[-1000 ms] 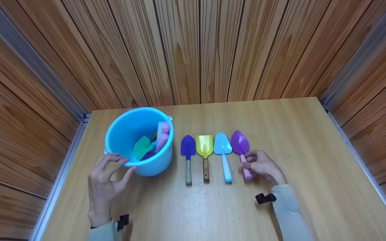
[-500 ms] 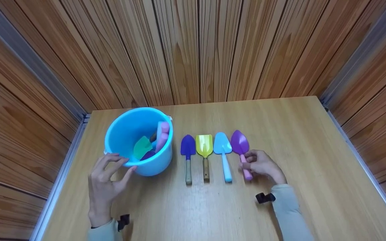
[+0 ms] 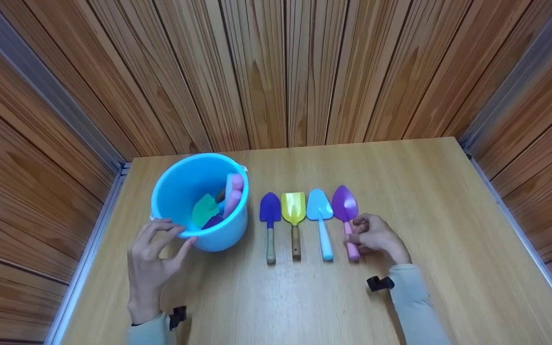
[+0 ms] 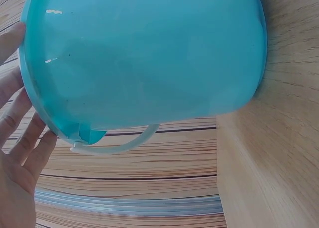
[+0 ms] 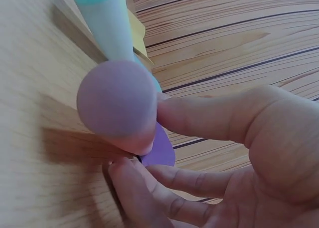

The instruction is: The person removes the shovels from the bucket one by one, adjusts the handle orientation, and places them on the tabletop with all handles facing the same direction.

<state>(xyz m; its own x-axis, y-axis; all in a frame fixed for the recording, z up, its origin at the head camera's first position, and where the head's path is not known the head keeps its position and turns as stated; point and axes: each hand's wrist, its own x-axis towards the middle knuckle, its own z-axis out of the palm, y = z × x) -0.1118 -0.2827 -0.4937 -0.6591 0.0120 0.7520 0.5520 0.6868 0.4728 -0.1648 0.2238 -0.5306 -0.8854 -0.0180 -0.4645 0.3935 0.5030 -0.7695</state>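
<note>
A row of toy trowels lies on the table: a dark blue one (image 3: pixel 270 208), a yellow one (image 3: pixel 293 208), a light blue one (image 3: pixel 319 206) and, rightmost, a purple trowel (image 3: pixel 344 203) with a pink handle. My right hand (image 3: pixel 376 238) pinches that pink handle (image 5: pixel 117 101) between thumb and fingers, its blade resting at the end of the row. To the left stands a blue bucket (image 3: pixel 223 238) holding several trowels, among them a green blade (image 3: pixel 204 211) and pink handles. My left hand (image 3: pixel 151 266) touches the bucket's near rim with spread fingertips.
The wooden table (image 3: pixel 276 306) meets a wood-panelled wall (image 3: pixel 276 72) at the back, with panelled sides and metal strips left and right. A white bucket handle (image 4: pixel 119 147) hangs along the bucket's side in the left wrist view.
The handle end of the purple trowel has swung slightly left, so it lies straighter. My left hand and the bucket keep their places.
</note>
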